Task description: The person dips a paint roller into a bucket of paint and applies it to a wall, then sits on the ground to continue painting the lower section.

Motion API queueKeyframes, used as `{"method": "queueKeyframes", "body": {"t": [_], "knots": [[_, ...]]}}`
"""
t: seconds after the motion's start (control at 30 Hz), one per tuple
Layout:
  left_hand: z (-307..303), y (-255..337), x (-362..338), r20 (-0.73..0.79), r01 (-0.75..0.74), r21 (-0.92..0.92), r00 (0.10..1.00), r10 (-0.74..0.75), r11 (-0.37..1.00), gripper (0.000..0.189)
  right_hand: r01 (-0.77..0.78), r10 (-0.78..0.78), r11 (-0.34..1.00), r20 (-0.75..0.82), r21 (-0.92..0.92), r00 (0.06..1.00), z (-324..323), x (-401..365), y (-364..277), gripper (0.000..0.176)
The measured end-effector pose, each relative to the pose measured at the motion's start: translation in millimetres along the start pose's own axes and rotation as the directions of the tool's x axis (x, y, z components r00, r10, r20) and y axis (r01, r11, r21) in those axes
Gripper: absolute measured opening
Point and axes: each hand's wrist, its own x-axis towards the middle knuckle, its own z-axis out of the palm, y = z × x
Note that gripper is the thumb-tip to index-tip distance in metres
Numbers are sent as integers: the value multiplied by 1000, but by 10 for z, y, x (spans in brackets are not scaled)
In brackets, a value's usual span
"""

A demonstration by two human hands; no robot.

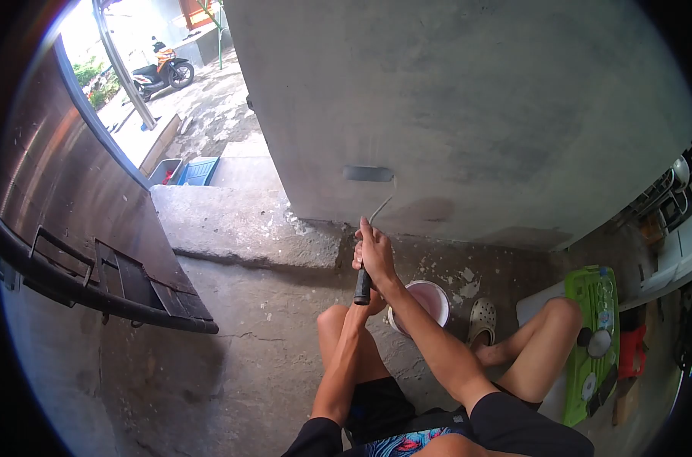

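My right hand point(375, 257) is closed around the dark handle of a paint roller point(363, 288), one finger stretched along its metal rod. The roller's grey sleeve point(367, 174) lies sideways against the lower part of a grey wall point(468, 99). My left hand point(375, 304) is just below, by the handle's lower end. Its fingers are mostly hidden, so whether it grips the handle does not show. A white bucket point(446, 305) with pinkish contents stands on the floor, partly covered by my right forearm.
A brown door point(94, 183) stands open at left, beside a concrete step point(247, 221). Outside are a motorbike point(163, 70) and a blue crate point(199, 171). My foot wears a clog point(482, 318). Right of my knee lies a green tray point(578, 286) with a bottle and other items.
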Motion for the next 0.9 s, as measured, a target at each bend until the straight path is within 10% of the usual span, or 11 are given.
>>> {"method": "queueKeyframes", "body": {"t": [0.9], "knots": [[-108, 85, 240, -21, -60, 99, 998, 63, 993, 47, 193, -197, 980, 117, 49, 973, 413, -236, -635, 41]]}}
